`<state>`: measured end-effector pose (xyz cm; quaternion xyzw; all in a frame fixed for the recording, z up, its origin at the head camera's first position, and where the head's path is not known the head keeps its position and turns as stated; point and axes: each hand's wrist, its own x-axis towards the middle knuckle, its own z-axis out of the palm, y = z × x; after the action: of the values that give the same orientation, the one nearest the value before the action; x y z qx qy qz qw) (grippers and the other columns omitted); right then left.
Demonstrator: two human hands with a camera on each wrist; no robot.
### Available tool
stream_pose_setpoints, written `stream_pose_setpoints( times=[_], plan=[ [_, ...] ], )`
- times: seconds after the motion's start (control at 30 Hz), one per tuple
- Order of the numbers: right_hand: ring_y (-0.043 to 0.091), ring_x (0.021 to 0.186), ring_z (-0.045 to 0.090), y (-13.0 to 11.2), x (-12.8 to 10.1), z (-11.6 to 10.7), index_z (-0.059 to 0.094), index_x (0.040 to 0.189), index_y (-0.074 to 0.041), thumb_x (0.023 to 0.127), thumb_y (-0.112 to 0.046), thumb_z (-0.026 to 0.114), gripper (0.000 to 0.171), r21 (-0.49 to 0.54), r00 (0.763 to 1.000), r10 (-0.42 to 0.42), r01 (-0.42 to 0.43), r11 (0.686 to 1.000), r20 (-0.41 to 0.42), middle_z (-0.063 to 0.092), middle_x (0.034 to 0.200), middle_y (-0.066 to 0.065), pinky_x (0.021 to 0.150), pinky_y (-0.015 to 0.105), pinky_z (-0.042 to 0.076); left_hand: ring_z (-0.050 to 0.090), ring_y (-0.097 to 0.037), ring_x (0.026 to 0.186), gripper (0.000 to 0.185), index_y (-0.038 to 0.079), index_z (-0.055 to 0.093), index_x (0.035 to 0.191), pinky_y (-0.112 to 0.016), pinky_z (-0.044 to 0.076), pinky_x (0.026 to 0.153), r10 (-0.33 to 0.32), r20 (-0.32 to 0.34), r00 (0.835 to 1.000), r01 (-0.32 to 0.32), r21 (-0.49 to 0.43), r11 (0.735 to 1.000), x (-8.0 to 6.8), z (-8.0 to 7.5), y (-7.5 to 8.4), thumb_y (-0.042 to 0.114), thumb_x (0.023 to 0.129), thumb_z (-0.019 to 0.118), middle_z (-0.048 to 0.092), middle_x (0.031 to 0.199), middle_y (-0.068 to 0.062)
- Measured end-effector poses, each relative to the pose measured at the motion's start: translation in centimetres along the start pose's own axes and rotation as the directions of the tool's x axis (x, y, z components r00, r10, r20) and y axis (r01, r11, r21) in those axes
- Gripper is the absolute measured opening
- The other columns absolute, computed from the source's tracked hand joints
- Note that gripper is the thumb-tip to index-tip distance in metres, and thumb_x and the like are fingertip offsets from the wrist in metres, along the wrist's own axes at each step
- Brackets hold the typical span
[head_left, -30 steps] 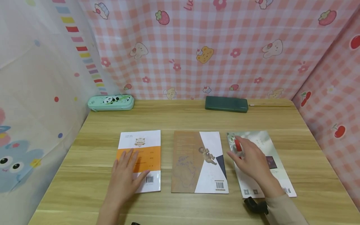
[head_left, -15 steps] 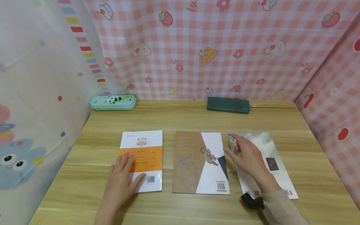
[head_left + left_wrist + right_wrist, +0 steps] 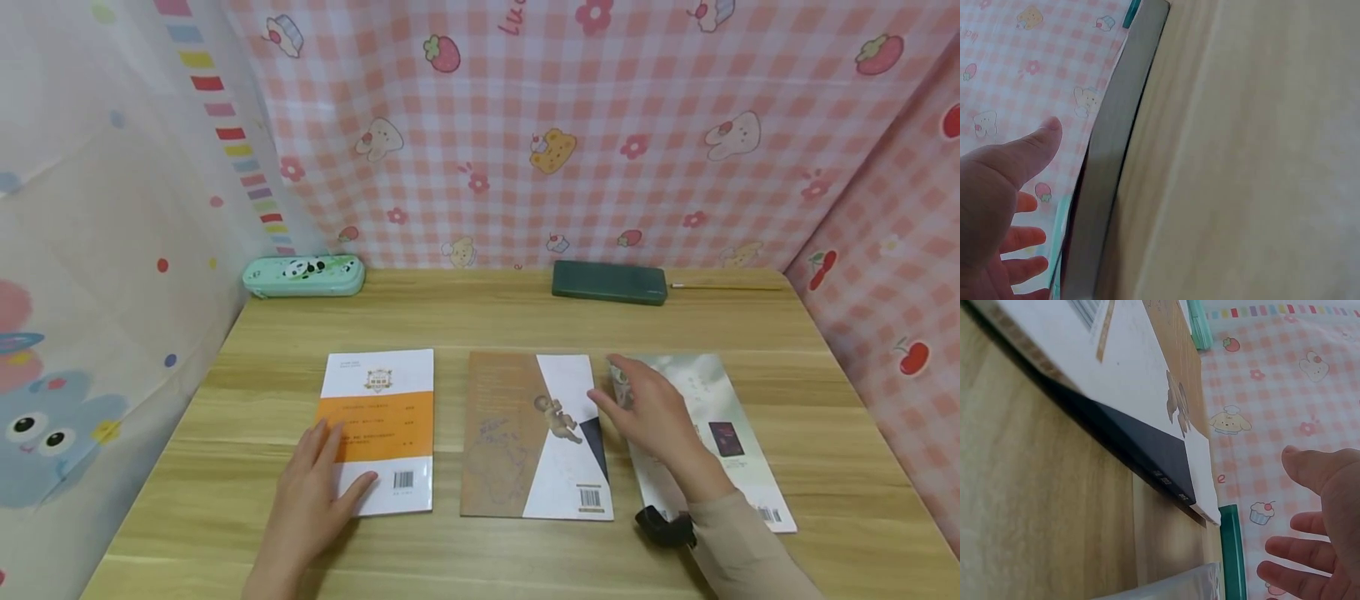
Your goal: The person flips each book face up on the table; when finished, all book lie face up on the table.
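A white-and-orange book (image 3: 397, 492) lies at the left, and my left hand (image 3: 303, 492) is over its lower left part with fingers spread. In the left wrist view, the left hand (image 3: 997, 194) holds nothing, beside a thick grey page edge (image 3: 1116, 125). A brown-and-white book (image 3: 517, 450) with a baby figure lies in the middle. My right hand (image 3: 660, 417) is over the left side of a pale green book (image 3: 720, 400), covering part of it. The right wrist view shows the right hand (image 3: 1329, 519) with relaxed, parted fingers holding nothing, near the middle book's dark spine (image 3: 1141, 450).
Along the back of the wooden table (image 3: 450, 317) lie a mint panda pencil case (image 3: 303, 277), a dark green case (image 3: 609, 282) and a thin pencil-like stick (image 3: 727, 287). Patterned cloths (image 3: 480, 125) hang behind and at the sides. A black device (image 3: 663, 527) is at the right wrist.
My left hand has slid slightly down and left on the orange book. The right hand has shifted a little left, and a red patch seen beside its fingers earlier is out of sight.
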<state>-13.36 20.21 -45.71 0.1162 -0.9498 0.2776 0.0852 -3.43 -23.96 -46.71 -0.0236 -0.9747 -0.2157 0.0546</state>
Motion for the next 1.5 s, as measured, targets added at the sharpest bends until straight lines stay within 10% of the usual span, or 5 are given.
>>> stream_pose_setpoints(
  times=[0.33, 0.57, 0.83, 1.5],
  plan=[
    [0.044, 0.128, 0.054, -0.4, 0.9, 0.8, 0.055, 0.140, 0.002, 0.091, -0.037, 0.076, 0.066, -0.007, 1.000, -0.007, 0.007, 1.000, 0.027, 0.057, 0.139, 0.025, 0.104, 0.061, 0.045, 0.034, -0.052, 0.139, 0.085, -0.016, 0.043, 0.143, -0.065, 0.032, 0.111, 0.013, -0.063, 0.998, -0.015, -0.027, 1.000, -1.1, 0.0, -1.1, 0.034, 0.087, 0.081, 0.036, 0.151, -0.036],
    [0.042, 0.131, 0.052, -1.0, 1.8, 1.4, 0.054, 0.143, 0.000, 0.091, -0.039, 0.075, 0.068, 0.016, 0.999, 0.004, -0.005, 1.000, 0.054, 0.056, 0.142, 0.023, 0.108, 0.059, 0.042, 0.030, -0.053, 0.141, 0.097, -0.019, 0.036, 0.146, -0.065, 0.030, 0.114, -0.071, 0.046, 0.996, 0.073, -0.047, 0.996, -1.5, -0.2, -1.6, 0.045, 0.087, 0.078, 0.028, 0.155, -0.038],
    [0.041, 0.130, 0.053, -1.7, 2.7, 2.1, 0.055, 0.141, 0.001, 0.091, -0.037, 0.076, 0.067, 0.041, 0.998, -0.013, 0.010, 0.999, 0.065, 0.057, 0.141, 0.023, 0.108, 0.059, 0.043, 0.026, -0.058, 0.141, 0.129, -0.020, 0.032, 0.146, -0.064, 0.029, 0.114, -0.130, 0.154, 0.979, 0.147, -0.100, 0.984, -1.6, -0.4, -2.2, 0.061, 0.063, 0.088, 0.018, 0.157, -0.041],
    [0.043, 0.125, 0.057, -2.1, 3.7, 3.4, 0.059, 0.134, 0.006, 0.090, -0.034, 0.077, 0.062, 0.066, 0.995, -0.081, 0.077, 0.995, 0.059, 0.061, 0.134, 0.026, 0.106, 0.058, 0.046, 0.026, -0.054, 0.143, 0.132, -0.013, 0.032, 0.150, -0.064, 0.027, 0.116, -0.087, 0.177, 0.980, 0.116, -0.156, 0.981, -0.2, -0.3, -3.3, 0.064, 0.059, 0.088, 0.019, 0.161, -0.033]
  ],
)
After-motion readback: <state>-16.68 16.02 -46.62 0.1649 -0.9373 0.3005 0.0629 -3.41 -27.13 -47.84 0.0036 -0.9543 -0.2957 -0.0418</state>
